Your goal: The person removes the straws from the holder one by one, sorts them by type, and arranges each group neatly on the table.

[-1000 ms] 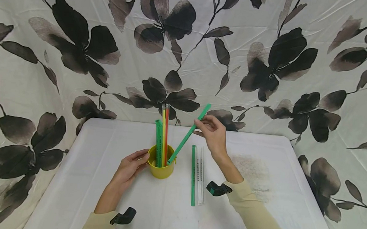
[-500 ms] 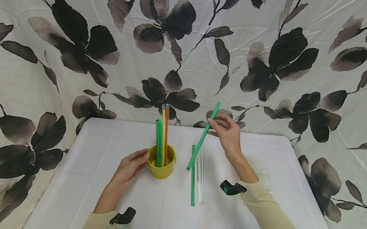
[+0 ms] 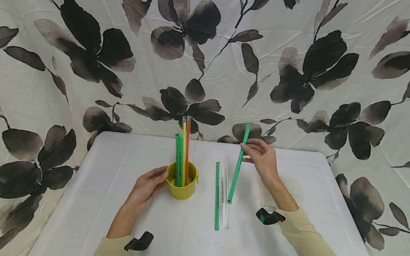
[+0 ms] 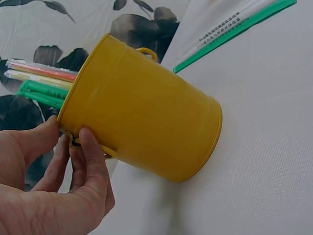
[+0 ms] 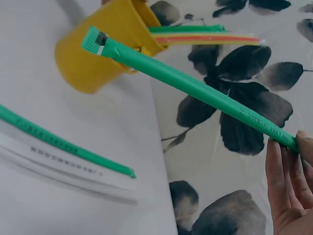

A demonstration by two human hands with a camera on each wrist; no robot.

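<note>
A small yellow bucket (image 3: 180, 192) stands upright on the table. Several green-wrapped straws (image 3: 178, 157) lean inside it, beside a yellow straw (image 3: 183, 142) and a red straw (image 3: 187, 150) in clear wrappers. My left hand (image 3: 147, 187) pinches the bucket at its rim, fingers by the side loop, as the left wrist view shows. Raised over the table, my right hand (image 3: 262, 160) pinches another green-wrapped straw (image 5: 195, 90) near its upper end. Its lower end slants down close to the right of a row on the table: one green-wrapped straw (image 3: 217, 198) beside white-wrapped straws (image 3: 223, 198).
The white table (image 3: 171, 234) ends at a back edge just behind the bucket. Behind it hangs a white cloth with dark flowers (image 3: 192, 38). Black wrist cameras (image 3: 270, 216) sit at both sleeves. A brownish smudge (image 3: 285, 188) shows beneath the right forearm.
My right hand has carried the green-wrapped straw away from the bucket's rim, rightward over the row on the table, and lowered it slightly. The left hand stays at the bucket.
</note>
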